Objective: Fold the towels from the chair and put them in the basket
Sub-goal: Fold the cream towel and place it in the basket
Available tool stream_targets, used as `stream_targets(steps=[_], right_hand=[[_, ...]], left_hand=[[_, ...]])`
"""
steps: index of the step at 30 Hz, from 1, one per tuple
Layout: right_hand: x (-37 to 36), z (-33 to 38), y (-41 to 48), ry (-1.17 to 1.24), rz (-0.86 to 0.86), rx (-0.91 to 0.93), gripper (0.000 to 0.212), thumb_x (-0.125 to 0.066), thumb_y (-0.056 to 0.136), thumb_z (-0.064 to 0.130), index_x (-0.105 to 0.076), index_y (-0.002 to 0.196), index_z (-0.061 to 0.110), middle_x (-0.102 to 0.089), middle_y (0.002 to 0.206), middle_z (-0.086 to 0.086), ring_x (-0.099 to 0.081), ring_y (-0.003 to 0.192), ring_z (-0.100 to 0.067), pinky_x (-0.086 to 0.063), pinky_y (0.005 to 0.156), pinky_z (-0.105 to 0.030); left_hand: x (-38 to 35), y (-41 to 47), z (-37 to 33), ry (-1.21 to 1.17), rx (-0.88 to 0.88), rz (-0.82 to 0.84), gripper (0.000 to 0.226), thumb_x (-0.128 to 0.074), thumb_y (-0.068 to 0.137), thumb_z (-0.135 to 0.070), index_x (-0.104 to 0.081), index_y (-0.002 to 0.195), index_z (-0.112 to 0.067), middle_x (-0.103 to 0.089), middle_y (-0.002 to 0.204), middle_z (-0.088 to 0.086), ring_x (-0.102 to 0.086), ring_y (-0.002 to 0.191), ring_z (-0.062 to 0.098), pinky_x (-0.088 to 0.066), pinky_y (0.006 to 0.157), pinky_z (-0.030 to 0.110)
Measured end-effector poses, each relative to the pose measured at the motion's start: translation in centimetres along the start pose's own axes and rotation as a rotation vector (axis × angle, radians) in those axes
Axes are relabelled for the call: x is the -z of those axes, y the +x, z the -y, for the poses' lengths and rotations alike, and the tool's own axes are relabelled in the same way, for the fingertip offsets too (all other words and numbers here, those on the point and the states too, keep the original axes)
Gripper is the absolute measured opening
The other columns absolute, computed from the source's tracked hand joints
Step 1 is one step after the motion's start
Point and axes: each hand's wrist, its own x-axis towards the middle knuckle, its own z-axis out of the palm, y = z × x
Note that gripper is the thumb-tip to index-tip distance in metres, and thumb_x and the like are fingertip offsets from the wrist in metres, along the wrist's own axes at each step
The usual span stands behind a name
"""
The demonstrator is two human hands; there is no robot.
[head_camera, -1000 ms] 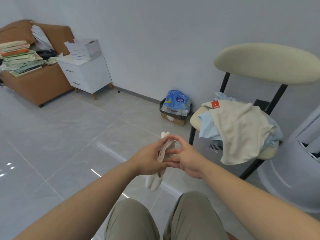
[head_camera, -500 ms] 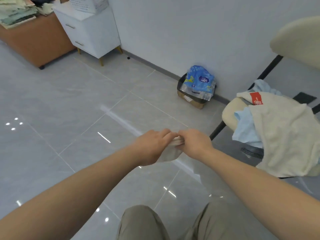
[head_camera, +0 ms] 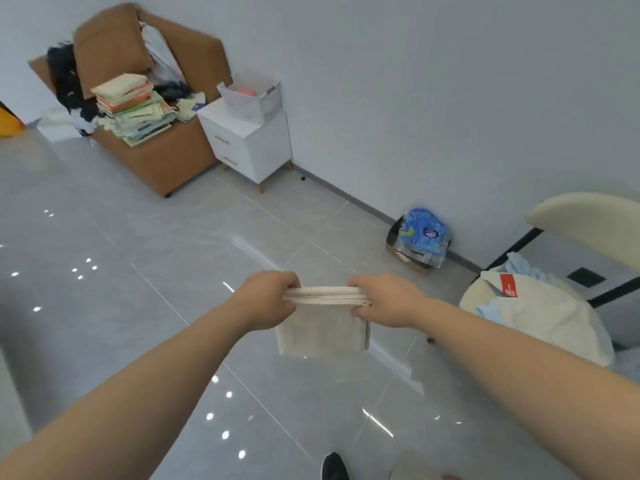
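"Two hands on one towel: the left hand (head_camera: 266, 299) and the right hand (head_camera: 388, 299) each pinch an end of the folded towel (head_camera: 322, 329), fingers curled round its stacked top edge. It hangs between them above the floor (head_camera: 166, 271). What worries you?"

"The layers. Several edges sit stacked in each grip. If either pinch loosens, I judge the inner layers slide out and the fold opens. The edge is also drawn taut, so an uneven pull would skew the hanging part."

"And the carry?"

"The basket (head_camera: 242, 107) stands on the white nightstand (head_camera: 249, 143) by the wall, well apart from the hands. Held only by its top edge over that stretch, the towel has room to swing and come undone, and a drop lands it on the tiles."

"What's in the basket?"

"Something pink (head_camera: 246, 89) shows above the rim. It is too small to name, and how much room is left I cannot tell."

"Anything else holding things?"

"The chair (head_camera: 588, 216) at the right carries a cream towel (head_camera: 543, 317) with a red tag, heaped unfolded over a light blue towel (head_camera: 489, 312). It drapes past the seat's front, so a careless tug could pull both off. A box (head_camera: 412, 264) against the wall holds a blue packet (head_camera: 425, 233), which is no part of this job."
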Motion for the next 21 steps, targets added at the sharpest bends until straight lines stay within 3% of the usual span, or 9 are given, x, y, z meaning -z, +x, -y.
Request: stream_targets(steps=[3,6,9,11,16,19,21], right_hand=[[4.0,3.1,1.2,0.111,-0.003,-0.054,0.021,-0.07,0.082,0.04,-0.057,0.086,0.023,-0.059,0.078,0.007,-0.061,0.078,-0.02,-0.046,0.063,-0.029],[6.3,5.0,4.0,0.428,-0.002,-0.106,0.02,-0.07,0.085,0.028,-0.056,0.094,0.016,-0.068,0.084,-0.005,-0.072,0.064,-0.023,-0.046,0.052,-0.027],[7.6,5.8,8.1,0.715,0.003,-0.126,0.016,-0.063,0.094,0.019,-0.052,0.105,0.014,-0.061,0.09,-0.008,-0.074,0.07,-0.032,-0.044,0.044,-0.027],[8.2,5.9,11.7,0.901,0.023,-0.132,0.013,-0.059,0.099,0.017,-0.051,0.109,0.018,-0.06,0.096,-0.006,-0.074,0.077,-0.037,-0.052,0.048,-0.03],[9.5,5.5,23.4,1.335,0.049,-0.148,0.032,-0.057,0.1,0.009,-0.049,0.129,0.019,-0.056,0.13,-0.012,-0.071,0.092,-0.045,-0.061,0.075,-0.045],[11.8,6.2,31.0,1.399,0.04,-0.217,0.036,-0.056,0.098,0.004,-0.049,0.132,0.016,-0.063,0.125,-0.02,-0.071,0.094,-0.045,-0.056,0.09,-0.053],[14.2,7.4,35.6,1.449,0.035,-0.287,0.036,-0.052,0.096,0.003,-0.051,0.13,0.013,-0.063,0.123,-0.022,-0.071,0.092,-0.046,-0.054,0.093,-0.055]], left_hand=[[4.0,-0.8,2.3,-0.221,0.098,-0.048,0.022,-0.053,0.085,-0.021,-0.063,0.101,-0.034,-0.065,0.095,-0.006,-0.06,0.088,0.018,-0.052,0.075,0.033],[6.4,0.5,4.8,-0.481,0.151,-0.085,0.023,-0.053,0.086,-0.014,-0.064,0.102,-0.028,-0.065,0.098,0.002,-0.061,0.081,0.018,-0.053,0.063,0.03],[8.5,3.4,7.4,-0.633,0.161,-0.117,0.019,-0.057,0.092,-0.012,-0.06,0.11,-0.019,-0.062,0.102,0.007,-0.059,0.081,0.018,-0.053,0.058,0.028],[9.8,6.5,9.3,-0.686,0.158,-0.142,0.017,-0.059,0.096,-0.014,-0.059,0.113,-0.016,-0.062,0.101,0.006,-0.059,0.083,0.017,-0.054,0.059,0.028],[13.8,16.1,15.3,-0.612,0.173,-0.085,0.016,-0.056,0.1,-0.023,-0.056,0.114,-0.018,-0.062,0.104,0.005,-0.059,0.089,0.018,-0.054,0.064,0.027],[17.6,21.6,19.5,-0.466,0.191,-0.075,0.015,-0.056,0.098,-0.034,-0.054,0.109,-0.023,-0.063,0.102,0.0,-0.061,0.092,0.019,-0.055,0.076,0.035],[20.8,24.8,22.3,-0.362,0.185,-0.086,0.015,-0.056,0.098,-0.038,-0.055,0.106,-0.025,-0.064,0.1,-0.003,-0.062,0.086,0.017,-0.05,0.075,0.035]])
